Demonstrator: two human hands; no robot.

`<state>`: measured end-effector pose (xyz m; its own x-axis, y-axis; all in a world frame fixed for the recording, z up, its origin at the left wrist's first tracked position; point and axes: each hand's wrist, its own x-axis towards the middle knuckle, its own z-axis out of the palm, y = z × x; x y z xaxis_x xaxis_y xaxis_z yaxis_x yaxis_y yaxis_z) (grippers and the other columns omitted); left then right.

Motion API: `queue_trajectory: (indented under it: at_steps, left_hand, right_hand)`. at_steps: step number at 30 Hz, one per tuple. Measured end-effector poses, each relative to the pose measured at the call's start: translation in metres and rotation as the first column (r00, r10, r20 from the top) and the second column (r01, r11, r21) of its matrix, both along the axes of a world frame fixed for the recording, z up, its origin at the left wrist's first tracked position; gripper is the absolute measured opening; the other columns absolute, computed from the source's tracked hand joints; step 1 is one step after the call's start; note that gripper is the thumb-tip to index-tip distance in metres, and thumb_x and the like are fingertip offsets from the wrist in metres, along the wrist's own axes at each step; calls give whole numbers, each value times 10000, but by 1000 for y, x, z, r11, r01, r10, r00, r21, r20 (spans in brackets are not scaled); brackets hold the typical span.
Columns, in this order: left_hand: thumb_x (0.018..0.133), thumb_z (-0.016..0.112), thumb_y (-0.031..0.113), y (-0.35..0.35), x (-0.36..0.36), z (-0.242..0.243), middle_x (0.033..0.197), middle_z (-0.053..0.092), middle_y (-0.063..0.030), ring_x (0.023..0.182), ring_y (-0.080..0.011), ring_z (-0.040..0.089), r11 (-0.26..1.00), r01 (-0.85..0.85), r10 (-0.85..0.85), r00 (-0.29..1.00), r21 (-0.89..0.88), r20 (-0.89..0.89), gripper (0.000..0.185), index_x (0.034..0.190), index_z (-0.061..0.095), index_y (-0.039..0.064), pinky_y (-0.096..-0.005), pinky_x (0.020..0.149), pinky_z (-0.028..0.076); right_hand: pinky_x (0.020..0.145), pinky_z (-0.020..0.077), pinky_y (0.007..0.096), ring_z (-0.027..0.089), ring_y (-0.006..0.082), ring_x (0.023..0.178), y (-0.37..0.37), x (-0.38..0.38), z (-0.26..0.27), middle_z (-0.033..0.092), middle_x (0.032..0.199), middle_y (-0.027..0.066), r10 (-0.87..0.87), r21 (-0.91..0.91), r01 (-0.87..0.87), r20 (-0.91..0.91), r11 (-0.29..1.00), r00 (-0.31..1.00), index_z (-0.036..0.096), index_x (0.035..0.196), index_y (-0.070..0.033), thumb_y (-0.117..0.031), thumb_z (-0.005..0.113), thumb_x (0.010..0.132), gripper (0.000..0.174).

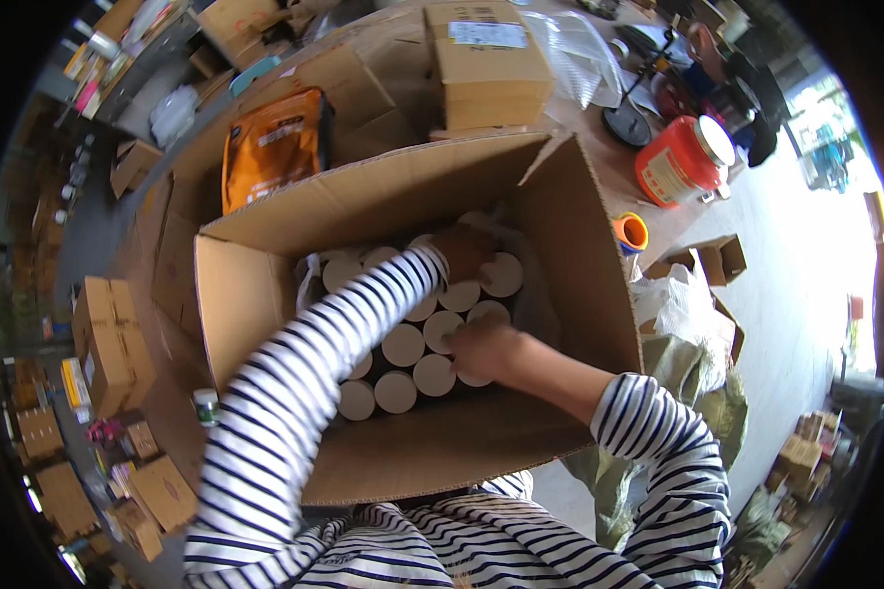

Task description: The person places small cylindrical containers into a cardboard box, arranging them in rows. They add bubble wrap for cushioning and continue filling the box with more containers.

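Note:
A large cardboard box [412, 177] stands right before me. Inside it, several round containers with pale flat tops [395, 392] stand close together in rows. My left hand [468, 252] reaches over them to the box's far right part, its fingers beside a round top. Nearer to me, my right hand [482, 347] lies over the tops towards the box's right side, its fingertips at one of them. The hands are blurred, and whether either one grips a container cannot be told. Thin clear plastic [534, 272] lines the box's right inside.
Beyond the box lie an orange pouch [272, 151] and a closed carton [493, 81]. A red jar with a white lid [678, 166] and an orange tape roll [631, 233] are at the right. A small jar [206, 407] stands left, near my left sleeve.

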<state>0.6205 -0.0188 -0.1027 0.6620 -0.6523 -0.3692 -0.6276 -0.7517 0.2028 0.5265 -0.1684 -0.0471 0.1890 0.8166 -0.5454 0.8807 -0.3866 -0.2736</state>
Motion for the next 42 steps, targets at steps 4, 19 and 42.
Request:
queue_trajectory:
  at_steps: [4,19,42]
  left_hand:
    - [953,629,456,61,-32,155,993,737,-114,876,-297,707,894,-130,142,990,-430,-3,360,997,727,112,-388,784,558]
    - [760,856,421,421,-533,-158,1318,600,-231,1212,-364,590,-432,-854,754,-518,-289,404,947,1519,391,100,-493,1026,468]
    - [659,886,519,496,-565,-209,1496,492,-178,1369,-331,486,-659,-736,752,-644,151,140,1110,1527,366,64,-487,1147,397]
  right_hand:
    - [822,539,422,695,260,1004,-29,48,6,716,1073,78,-136,-106,168,254,980,957,680,1120,-82,-277,674,906,290]
    - [1123,273,621,583,269,1143,-108,17,-94,696,1080,90,424,-326,-308,392,894,816,778,1017,-142,-130,625,837,237]
    - [884,539,411,622,291,1079,-120,-8,-102,616,1268,119,299,-167,-256,341,952,891,723,1102,-87,-116,604,831,298]
